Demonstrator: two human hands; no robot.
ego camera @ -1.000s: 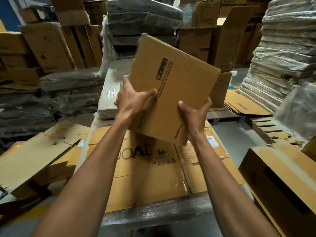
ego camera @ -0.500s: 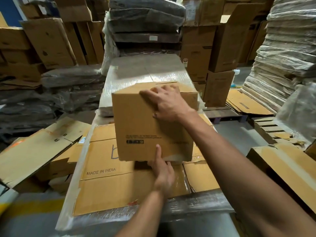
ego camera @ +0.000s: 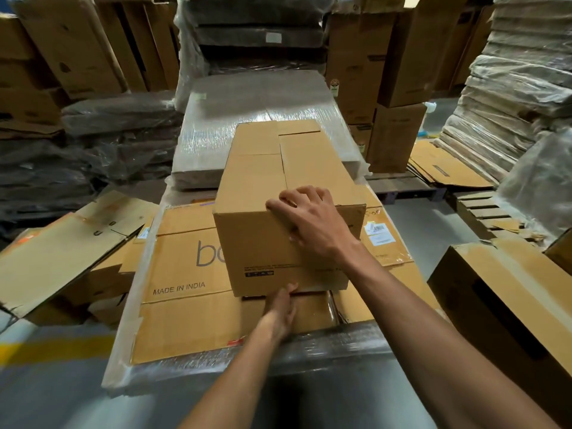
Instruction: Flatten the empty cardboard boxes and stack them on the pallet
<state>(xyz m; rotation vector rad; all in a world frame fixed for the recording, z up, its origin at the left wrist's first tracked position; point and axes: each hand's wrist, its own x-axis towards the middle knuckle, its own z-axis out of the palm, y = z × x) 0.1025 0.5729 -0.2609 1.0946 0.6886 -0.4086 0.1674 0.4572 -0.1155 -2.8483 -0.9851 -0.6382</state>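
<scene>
A grey floor [ego camera: 408, 218] runs between the stacks, with a yellow stripe [ego camera: 55, 348] painted across it at the lower left. Straight ahead lies a flat bundle wrapped in clear shiny film [ego camera: 260, 100]. Behind it rises a darker wrapped stack [ego camera: 260, 32] bearing a small white label [ego camera: 273, 38]. At the left sit low, dark, film-covered heaps [ego camera: 93, 144]. At the right a tall pale wrapped stack [ego camera: 520, 82] leans slightly, with loose clear plastic [ego camera: 538, 187] bunched below it.

head cam | looks forward and down | close over box [ego camera: 288, 218] on wrapped stack
</scene>
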